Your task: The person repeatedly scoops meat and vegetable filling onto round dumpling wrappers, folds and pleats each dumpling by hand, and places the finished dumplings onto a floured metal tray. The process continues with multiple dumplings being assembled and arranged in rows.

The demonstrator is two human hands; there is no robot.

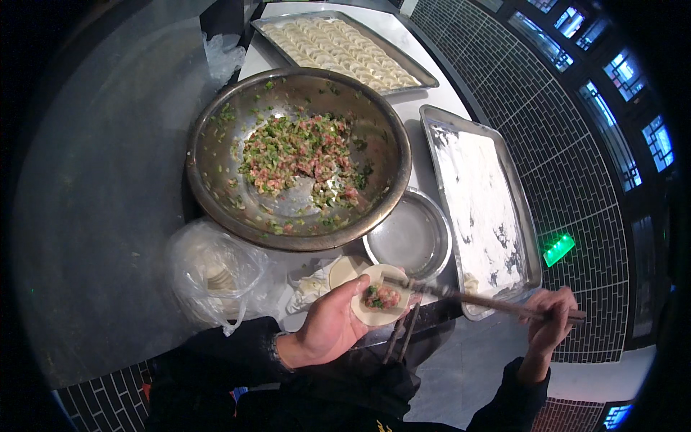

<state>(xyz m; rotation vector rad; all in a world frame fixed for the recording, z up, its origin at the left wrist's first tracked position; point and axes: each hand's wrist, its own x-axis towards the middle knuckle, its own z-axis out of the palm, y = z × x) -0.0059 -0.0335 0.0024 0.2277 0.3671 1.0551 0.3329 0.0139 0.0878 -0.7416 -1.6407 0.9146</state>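
Note:
On my left hand [328, 330] lies a round dumpling wrapper [372, 317], with the thumb over its edge. A small mound of minced filling [382, 297], pinkish with green bits, sits near its middle. My right hand [549, 318] grips a pair of wooden chopsticks [491, 302], blurred, whose tips reach over the wrapper's upper edge beside the filling. Beyond my left hand, another wrapper [345, 268] rests on crumpled white material [310, 291]. A large metal bowl [198, 162] ahead holds minced meat and chopped greens [297, 151], scraped away at the near side to bare metal.
A smaller metal bowl [405, 237] stands partly under the large bowl's rim. To the right, a floured metal tray [480, 183] has a dumpling [471, 282] at its near corner. Rows of dumplings fill the far tray [340, 51]. A clear plastic bag [216, 270] at left contains stacked wrappers.

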